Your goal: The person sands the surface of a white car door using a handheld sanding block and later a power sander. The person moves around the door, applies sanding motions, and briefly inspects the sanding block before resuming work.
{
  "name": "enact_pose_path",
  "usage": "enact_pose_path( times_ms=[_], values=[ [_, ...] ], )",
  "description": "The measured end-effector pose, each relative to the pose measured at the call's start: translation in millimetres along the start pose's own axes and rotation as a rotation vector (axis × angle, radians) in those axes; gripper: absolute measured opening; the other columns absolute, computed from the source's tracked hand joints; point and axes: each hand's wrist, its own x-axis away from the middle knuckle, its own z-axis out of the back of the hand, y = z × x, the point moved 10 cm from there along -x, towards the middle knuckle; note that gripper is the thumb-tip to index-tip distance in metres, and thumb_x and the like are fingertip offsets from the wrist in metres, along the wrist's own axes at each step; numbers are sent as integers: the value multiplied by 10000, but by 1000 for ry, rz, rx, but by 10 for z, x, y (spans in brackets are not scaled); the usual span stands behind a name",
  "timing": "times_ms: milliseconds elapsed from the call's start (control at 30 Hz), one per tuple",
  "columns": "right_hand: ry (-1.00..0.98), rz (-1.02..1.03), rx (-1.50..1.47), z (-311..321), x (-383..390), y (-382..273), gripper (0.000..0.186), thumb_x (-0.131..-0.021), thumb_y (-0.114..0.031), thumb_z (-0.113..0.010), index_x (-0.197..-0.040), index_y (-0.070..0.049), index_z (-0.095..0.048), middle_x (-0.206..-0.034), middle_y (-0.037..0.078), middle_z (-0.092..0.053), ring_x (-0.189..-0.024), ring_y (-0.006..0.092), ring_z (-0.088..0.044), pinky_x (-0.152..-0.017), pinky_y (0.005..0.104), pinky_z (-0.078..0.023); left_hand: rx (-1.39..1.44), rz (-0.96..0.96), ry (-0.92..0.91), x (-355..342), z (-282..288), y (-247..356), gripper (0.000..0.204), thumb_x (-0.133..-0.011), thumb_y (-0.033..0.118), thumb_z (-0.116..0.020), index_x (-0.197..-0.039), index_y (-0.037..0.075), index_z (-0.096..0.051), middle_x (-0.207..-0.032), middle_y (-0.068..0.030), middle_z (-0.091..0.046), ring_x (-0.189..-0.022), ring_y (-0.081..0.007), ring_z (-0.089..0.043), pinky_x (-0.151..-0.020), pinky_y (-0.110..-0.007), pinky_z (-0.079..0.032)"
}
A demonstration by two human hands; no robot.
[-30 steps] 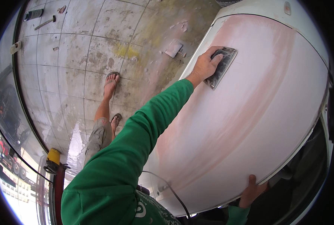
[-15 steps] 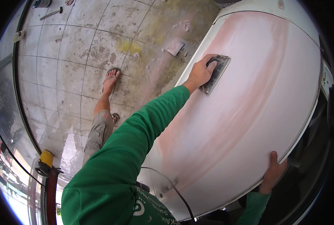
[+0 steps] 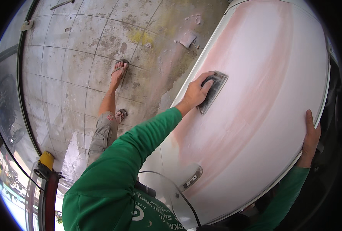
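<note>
In the head view, the left hand [image 3: 197, 93], at the centre of the frame, is closed around a dark, flat sanding block [image 3: 214, 92], fingers over its top and thumb lying along it, the block resting on the pink-streaked white car panel [image 3: 251, 115] that fills the right half. At the right of the frame, the right hand [image 3: 312, 138] touches the panel's edge, thumb pointing up on its face; the other fingers are mostly hidden, so how tightly they close cannot be told.
</note>
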Motion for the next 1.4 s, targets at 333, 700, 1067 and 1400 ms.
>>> enact_pose_path(
  times_ms=[333,700,1067,1400],
  values=[
    [-15,8,17,-54,-138,161,876,-880,-591,-739,-1391,93,-540,-1268,242,-638,-1136,298,-646,-1011,366,-500,9,59,-227,2191,151,89,399,-1040,215,-562,-1414,78,-564,-1318,-158,-667,-1254,-286,-628,-1097,-360,-446],
    [-82,67,-24,-179,-256,-10,870,-899,-590,-722,-1396,98,-532,-1277,237,-638,-1142,295,-648,-1011,365,-507,119,312,-71,450,240,-651,371,-1050,279,-555,-1367,88,-589,-1259,-88,-685,-1109,-206,-646,-996,-319,-483],
    [-58,3,-1,-36,-182,99,895,-870,-627,-727,-1395,77,-555,-1271,241,-647,-1133,301,-657,-993,363,-518,29,-24,-52,320,-34,-5,339,-1027,247,-594,-1336,108,-618,-1211,-140,-706,-1081,-249,-674,-978,-337,-499],
    [-19,-9,71,56,-201,121,948,-797,-662,-770,-1332,100,-587,-1164,254,-687,-1012,327,-706,-936,378,-559,62,23,-204,1957,-122,615,387,-1033,180,-572,-1396,46,-563,-1293,-198,-671,-1216,-294,-656,-1072,-370,-472]
  ],
)
